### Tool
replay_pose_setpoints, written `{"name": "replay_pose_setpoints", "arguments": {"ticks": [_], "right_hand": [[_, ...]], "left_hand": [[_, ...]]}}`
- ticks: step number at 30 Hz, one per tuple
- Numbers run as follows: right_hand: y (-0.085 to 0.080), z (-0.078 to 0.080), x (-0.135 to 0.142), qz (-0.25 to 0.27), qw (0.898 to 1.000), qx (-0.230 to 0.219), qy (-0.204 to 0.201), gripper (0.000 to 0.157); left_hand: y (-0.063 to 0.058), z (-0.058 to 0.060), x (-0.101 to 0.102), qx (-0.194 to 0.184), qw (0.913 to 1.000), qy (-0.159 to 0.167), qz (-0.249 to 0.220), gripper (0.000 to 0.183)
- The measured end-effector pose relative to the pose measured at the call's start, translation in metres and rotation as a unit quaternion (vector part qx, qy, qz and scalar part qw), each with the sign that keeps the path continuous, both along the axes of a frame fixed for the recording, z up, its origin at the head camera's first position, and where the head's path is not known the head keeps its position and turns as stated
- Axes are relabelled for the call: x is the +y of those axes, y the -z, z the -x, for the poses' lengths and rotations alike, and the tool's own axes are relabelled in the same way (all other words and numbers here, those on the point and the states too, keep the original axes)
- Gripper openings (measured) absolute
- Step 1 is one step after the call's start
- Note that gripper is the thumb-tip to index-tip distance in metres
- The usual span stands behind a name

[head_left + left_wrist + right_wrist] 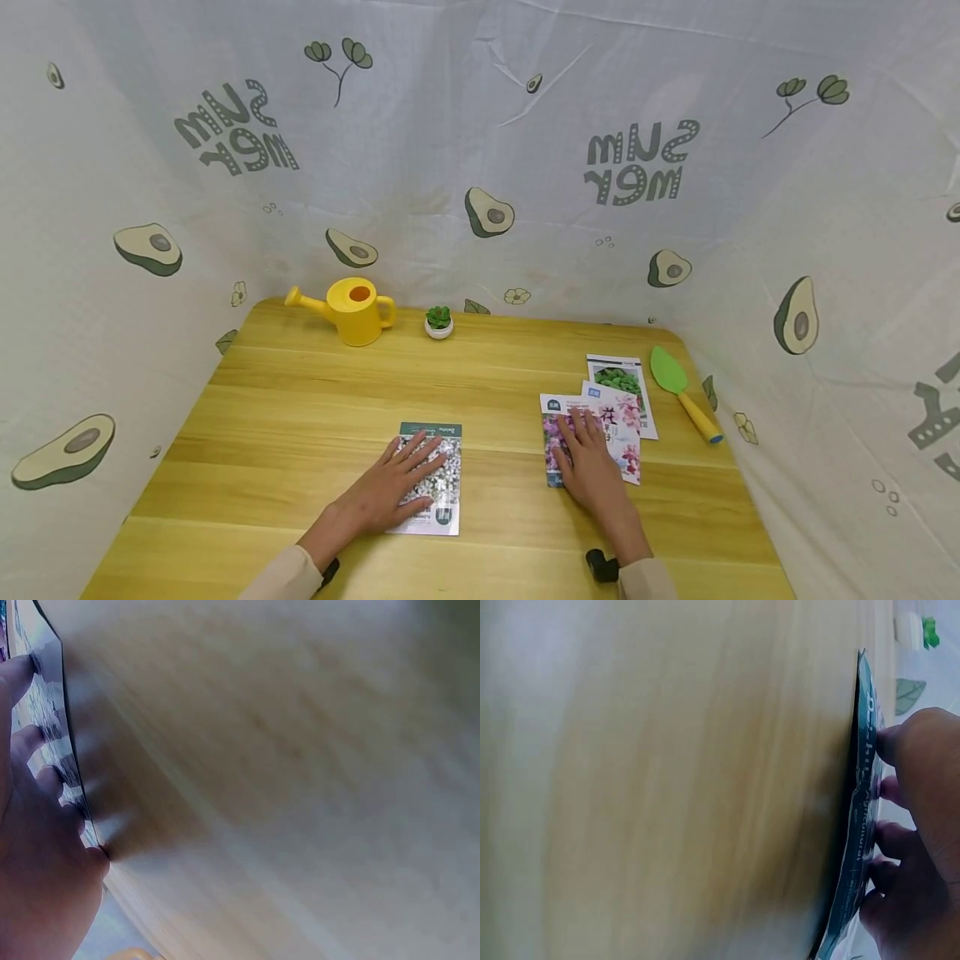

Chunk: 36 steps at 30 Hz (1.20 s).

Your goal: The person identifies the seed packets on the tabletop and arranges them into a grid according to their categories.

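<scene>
In the head view my left hand [386, 496] rests with spread fingers on a seed packet with white flowers [447, 479] and a dark green band. My right hand [592, 475] lies spread on a seed packet with purple flowers [552, 433]. That packet overlaps a white packet with pink blossoms [628, 458], which partly covers a packet picturing green leaves [618, 379]. The left wrist view has my left fingertips [51, 780] touching the packet's face. From the right wrist view, my right fingers [892, 840] touch the purple-flower packet near its dark edge [855, 832].
A yellow watering can [356, 312] stands at the back left of the wooden table [315, 400], with a small potted succulent [438, 322] right of it. A green trowel with a yellow handle [684, 392] lies at the right edge. An avocado-print curtain [420, 167] surrounds the table.
</scene>
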State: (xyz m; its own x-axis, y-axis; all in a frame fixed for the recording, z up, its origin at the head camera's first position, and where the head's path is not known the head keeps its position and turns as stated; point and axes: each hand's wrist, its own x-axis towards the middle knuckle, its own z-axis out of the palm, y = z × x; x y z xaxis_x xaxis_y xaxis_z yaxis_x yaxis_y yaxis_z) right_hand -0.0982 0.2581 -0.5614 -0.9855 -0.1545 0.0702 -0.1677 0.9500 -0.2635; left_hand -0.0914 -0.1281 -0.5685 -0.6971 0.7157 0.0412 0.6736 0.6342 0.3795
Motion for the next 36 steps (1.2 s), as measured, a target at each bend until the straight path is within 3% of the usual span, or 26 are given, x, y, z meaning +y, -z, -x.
{"name": "replay_pose_setpoints", "arguments": {"ticks": [11, 16, 20, 29, 36], "right_hand": [[0.004, -0.003, -0.008, 0.018, 1.0, 0.01, -0.012, 0.062], [0.004, -0.005, -0.012, 0.018, 1.0, -0.002, -0.013, 0.062], [0.003, -0.005, -0.015, 0.017, 1.0, 0.003, -0.019, 0.06], [-0.001, -0.008, -0.022, 0.01, 1.0, -0.007, -0.018, 0.06], [-0.001, -0.008, -0.026, -0.003, 1.0, -0.01, -0.018, 0.061]], "left_hand": [[-0.005, -0.002, -0.001, 0.002, 0.9999, 0.004, -0.016, 0.066], [-0.001, -0.001, -0.001, -0.013, 0.9988, 0.005, -0.048, 0.067], [0.001, -0.001, -0.001, -0.014, 0.9988, 0.003, -0.046, 0.067], [0.017, 0.001, -0.004, -0.026, 0.9977, -0.001, -0.063, 0.069], [0.029, 0.004, -0.006, 0.001, 0.9981, -0.002, -0.062, 0.069]]}}
